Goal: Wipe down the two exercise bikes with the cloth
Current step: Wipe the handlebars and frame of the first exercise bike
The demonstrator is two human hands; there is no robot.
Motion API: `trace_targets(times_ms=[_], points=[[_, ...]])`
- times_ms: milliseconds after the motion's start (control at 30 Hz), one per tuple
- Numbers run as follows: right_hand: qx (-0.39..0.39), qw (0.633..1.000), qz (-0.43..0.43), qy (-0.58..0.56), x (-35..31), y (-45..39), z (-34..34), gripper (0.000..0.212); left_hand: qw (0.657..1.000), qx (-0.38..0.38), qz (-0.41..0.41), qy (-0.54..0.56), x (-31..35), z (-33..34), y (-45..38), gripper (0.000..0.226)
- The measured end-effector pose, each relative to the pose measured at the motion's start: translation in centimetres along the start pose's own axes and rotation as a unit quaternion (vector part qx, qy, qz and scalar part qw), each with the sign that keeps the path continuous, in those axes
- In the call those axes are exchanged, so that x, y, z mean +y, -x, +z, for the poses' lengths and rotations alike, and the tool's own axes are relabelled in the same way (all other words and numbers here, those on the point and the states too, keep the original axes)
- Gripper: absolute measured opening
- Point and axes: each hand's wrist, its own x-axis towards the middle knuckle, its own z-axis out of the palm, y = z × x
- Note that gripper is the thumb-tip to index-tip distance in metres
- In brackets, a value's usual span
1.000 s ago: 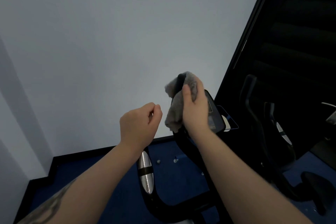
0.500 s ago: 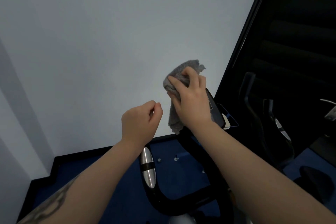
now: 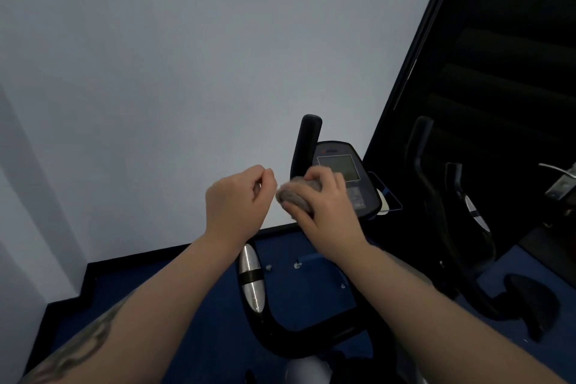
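My right hand [image 3: 327, 212] is closed around a bunched grey cloth [image 3: 297, 192], pressed low on the upright left handlebar grip [image 3: 307, 140] of the near black exercise bike. The bike's console [image 3: 341, 171] with its grey screen shows just right of that hand. My left hand [image 3: 237, 206] hovers beside the cloth with its fingers curled in and nothing in it. Below it is the silver sensor grip [image 3: 251, 277] on the bike's lower handlebar. A second black exercise bike [image 3: 448, 212] stands to the right, with its seat [image 3: 530, 299] lower right.
A pale wall [image 3: 187, 72] rises right behind the bikes, with a black baseboard [image 3: 131, 257] along the blue floor [image 3: 199, 305]. A dark panel [image 3: 498, 56] fills the upper right. A metal bracket [image 3: 561, 181] shows at the right edge.
My right hand has slid the cloth down from the top of the upright handlebar grip to its lower part, baring the grip's top and the console. My left hand stayed about where it was.
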Motion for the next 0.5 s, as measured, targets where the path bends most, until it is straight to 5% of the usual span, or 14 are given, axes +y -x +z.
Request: trace_targets(times_ms=[167, 333, 500], points=[[-0.129, 0.988, -0.077, -0.027, 2.1, 1.0, -3.3, 0.027, 1.000, 0.007, -0.001, 0.003, 0.1, 0.1, 0.0, 0.043], [0.004, 1.000, -0.015, -0.015, -1.1, -2.4, -0.6, 0.023, 1.000, 0.006, 0.010, 0.000, 0.1, -0.2, 0.1, 0.042], [-0.091, 0.989, -0.032, -0.111, 1.8, 3.3, -1.7, 0.023, 1.000, 0.005, 0.003, 0.010, 0.0, 0.0, 0.1, 0.047]])
